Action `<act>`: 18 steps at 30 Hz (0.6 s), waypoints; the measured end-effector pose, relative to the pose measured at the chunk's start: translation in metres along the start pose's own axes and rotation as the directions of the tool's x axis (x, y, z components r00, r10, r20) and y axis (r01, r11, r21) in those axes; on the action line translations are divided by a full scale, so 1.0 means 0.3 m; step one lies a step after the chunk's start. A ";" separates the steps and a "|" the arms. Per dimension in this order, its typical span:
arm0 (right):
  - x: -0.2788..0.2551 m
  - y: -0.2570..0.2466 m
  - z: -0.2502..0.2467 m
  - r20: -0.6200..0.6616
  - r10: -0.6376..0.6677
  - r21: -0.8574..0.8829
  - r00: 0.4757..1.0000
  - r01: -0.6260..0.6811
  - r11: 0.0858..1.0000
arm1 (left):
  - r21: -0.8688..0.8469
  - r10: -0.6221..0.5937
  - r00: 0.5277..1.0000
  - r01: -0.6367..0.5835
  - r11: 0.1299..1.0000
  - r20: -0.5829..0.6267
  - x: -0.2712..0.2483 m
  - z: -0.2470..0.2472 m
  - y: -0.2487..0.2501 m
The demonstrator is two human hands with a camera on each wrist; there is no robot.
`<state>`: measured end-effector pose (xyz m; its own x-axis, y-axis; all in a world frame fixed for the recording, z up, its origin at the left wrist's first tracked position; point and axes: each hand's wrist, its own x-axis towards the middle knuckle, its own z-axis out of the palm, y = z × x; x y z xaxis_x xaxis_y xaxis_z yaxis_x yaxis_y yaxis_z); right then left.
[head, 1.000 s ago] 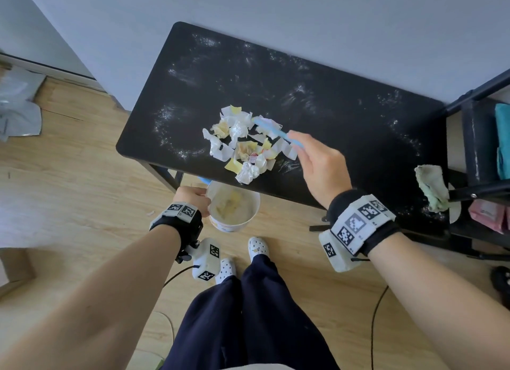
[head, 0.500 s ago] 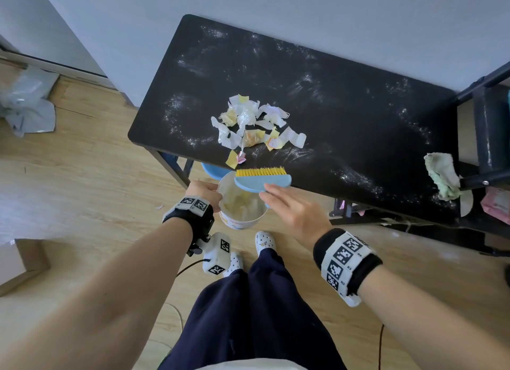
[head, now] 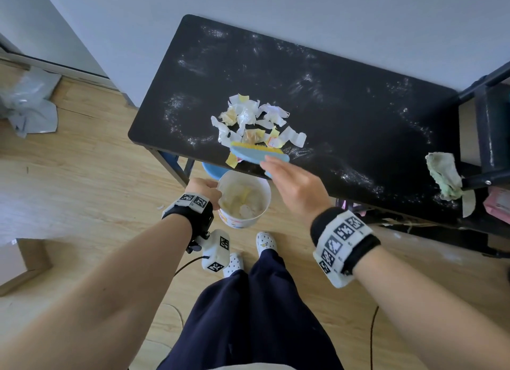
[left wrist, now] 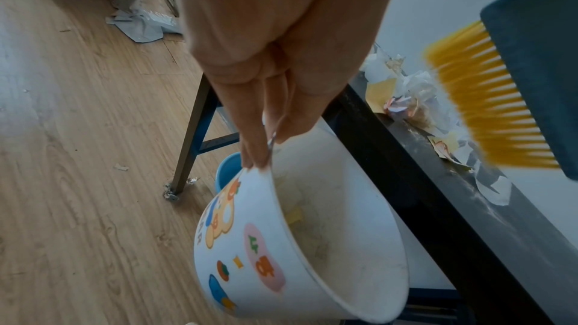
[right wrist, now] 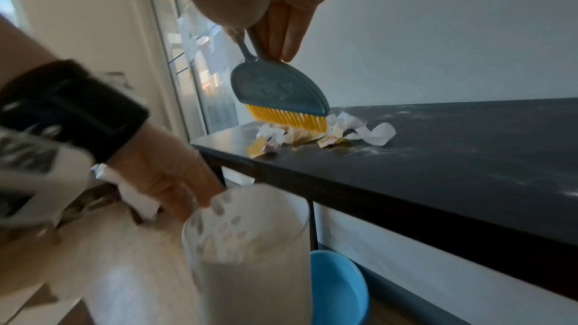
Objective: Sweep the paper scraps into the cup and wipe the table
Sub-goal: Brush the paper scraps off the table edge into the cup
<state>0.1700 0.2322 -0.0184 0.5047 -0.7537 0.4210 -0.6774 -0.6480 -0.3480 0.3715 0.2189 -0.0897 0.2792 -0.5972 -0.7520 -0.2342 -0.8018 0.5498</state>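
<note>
A pile of white and yellow paper scraps [head: 254, 124] lies near the front edge of the black table [head: 358, 121]. My right hand [head: 292, 185] grips the handle of a small blue brush [head: 258, 156] with yellow bristles [right wrist: 287, 117], held over the near side of the pile. My left hand [head: 205, 189] pinches the rim of a white paper cup [head: 244, 202] just below the table's front edge; the cup [left wrist: 297, 244] holds some scraps. One yellow scrap [head: 232, 160] sits at the very edge.
White dust streaks [head: 303, 85] cover the tabletop. A crumpled green cloth [head: 444, 175] lies at the table's right end by a dark rack [head: 491, 127]. A blue bowl [right wrist: 337, 286] stands on the floor under the table. Crumpled grey plastic [head: 27, 107] lies at the left.
The brush swept scraps from the pile toward the cup, dipped over the cup's mouth, and has now risen back to the near side of the pile. The cup stayed under the edge.
</note>
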 end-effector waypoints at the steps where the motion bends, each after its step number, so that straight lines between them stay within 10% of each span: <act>1: 0.030 0.011 0.017 -0.003 0.009 0.006 1.000 -0.009 1.000 | -0.004 0.003 1.000 -0.003 1.000 0.000 0.001 0.000 0.000; 18: -0.089 -0.062 0.049 0.269 -0.175 0.002 0.947 0.181 0.983 | -0.036 -0.016 1.000 0.017 0.999 0.020 0.040 -0.067 -0.021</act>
<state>0.1771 0.2628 -0.0354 0.7406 -0.6297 0.2348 -0.5733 -0.7743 -0.2680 0.3950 0.2164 -0.0950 0.2642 -0.5837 -0.7678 -0.1962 -0.8119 0.5498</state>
